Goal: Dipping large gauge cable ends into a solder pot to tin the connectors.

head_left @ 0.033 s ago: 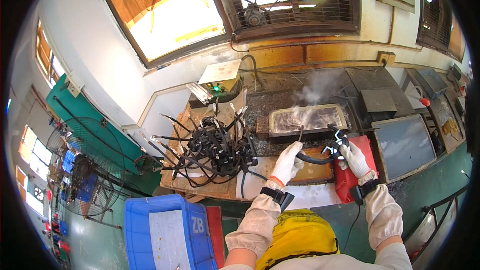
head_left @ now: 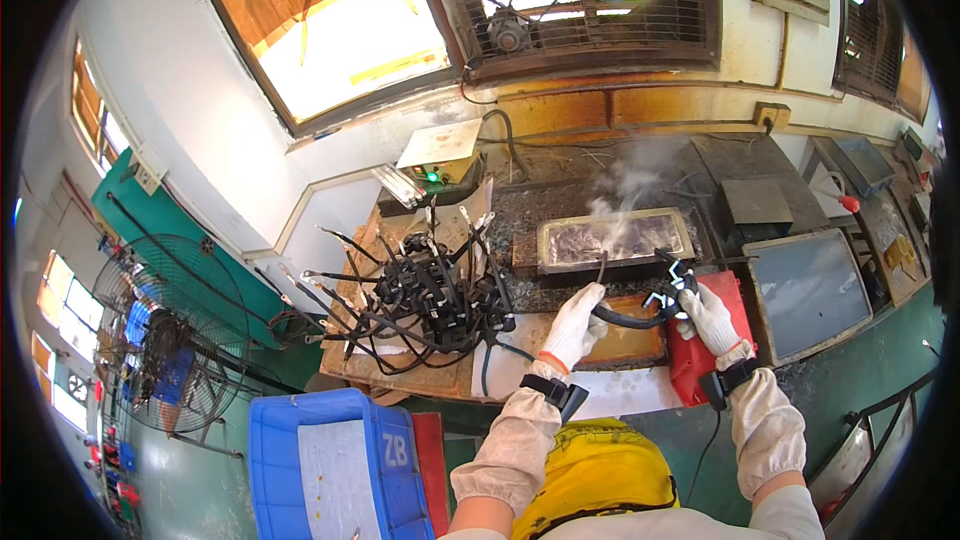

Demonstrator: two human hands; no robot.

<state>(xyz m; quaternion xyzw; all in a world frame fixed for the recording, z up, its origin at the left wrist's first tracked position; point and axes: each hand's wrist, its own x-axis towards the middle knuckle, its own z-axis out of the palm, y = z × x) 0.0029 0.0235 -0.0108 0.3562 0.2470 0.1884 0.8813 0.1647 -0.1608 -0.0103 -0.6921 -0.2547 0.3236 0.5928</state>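
Gripping black cable (head_left: 630, 321) w/ L hand (head_left: 575, 328), clip end (head_left: 685, 283) w/ R hand (head_left: 712, 322) (wearing white gloves (head_left: 566, 344)), holding it nr smoking pan (head_left: 618, 262).

A cable (head_left: 627, 320) ran between the left hand (head_left: 575, 328) and right hand (head_left: 711, 322), a trough (head_left: 655, 257) behind them. To their left on the desk (head_left: 540, 190) was a cable pile (head_left: 438, 290), a box (head_left: 440, 145) behind it; to their right, a tray (head_left: 812, 290).

A grubby white wall (head_left: 746, 55), stained rusty brown low down, rose behind the desk (head_left: 540, 185)'s far edge. Daylight glared through a window (head_left: 325, 30) partly covered in orange-brown, beside a meshed vent (head_left: 640, 35). Beyond the desk's left edge, a caged fan (head_left: 165, 350) stood on green floor (head_left: 215, 480).
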